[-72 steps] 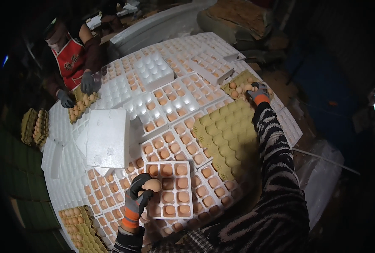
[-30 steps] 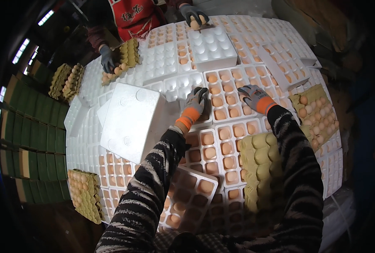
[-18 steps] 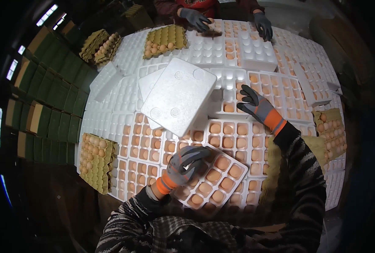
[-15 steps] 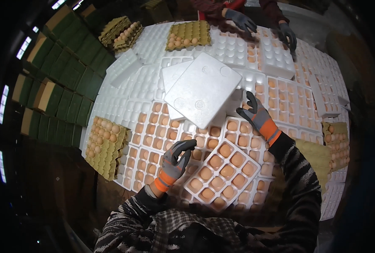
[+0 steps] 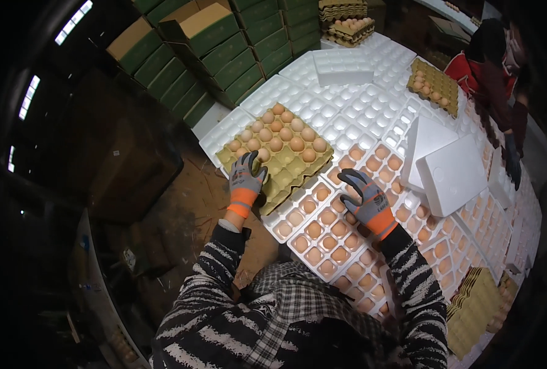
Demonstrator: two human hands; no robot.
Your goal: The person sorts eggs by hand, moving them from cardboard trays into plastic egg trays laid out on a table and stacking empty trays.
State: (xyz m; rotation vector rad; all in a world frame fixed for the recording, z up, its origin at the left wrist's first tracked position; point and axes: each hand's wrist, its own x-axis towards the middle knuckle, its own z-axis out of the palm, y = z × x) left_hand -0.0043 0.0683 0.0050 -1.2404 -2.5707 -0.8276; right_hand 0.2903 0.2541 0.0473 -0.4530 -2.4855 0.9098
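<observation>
My left hand [image 5: 247,181], in a grey glove with an orange cuff, has its fingers curled around an egg [image 5: 261,156] in the front row of a yellow pulp tray [image 5: 286,172], whose back rows hold several eggs. My right hand [image 5: 362,200], gloved alike, hovers with fingers apart and bent, empty as far as I can see. Beneath and around it are white foam trays [image 5: 322,221] with eggs in their square cells. Behind the pulp tray lie foam trays [image 5: 356,114] with bare white cells.
Two white foam lids [image 5: 452,175] lie to the right. A co-worker in red [image 5: 488,86] leans at the upper right, a gloved hand [image 5: 512,166] low. Green cartons [image 5: 224,55] are stacked behind. More pulp trays [image 5: 473,307] are at the lower right. Brown floor [image 5: 193,197] shows left of the table.
The view has swung left. My hands have left the loose foam tray of eggs for the left end of the table, my left hand now at the pulp tray.
</observation>
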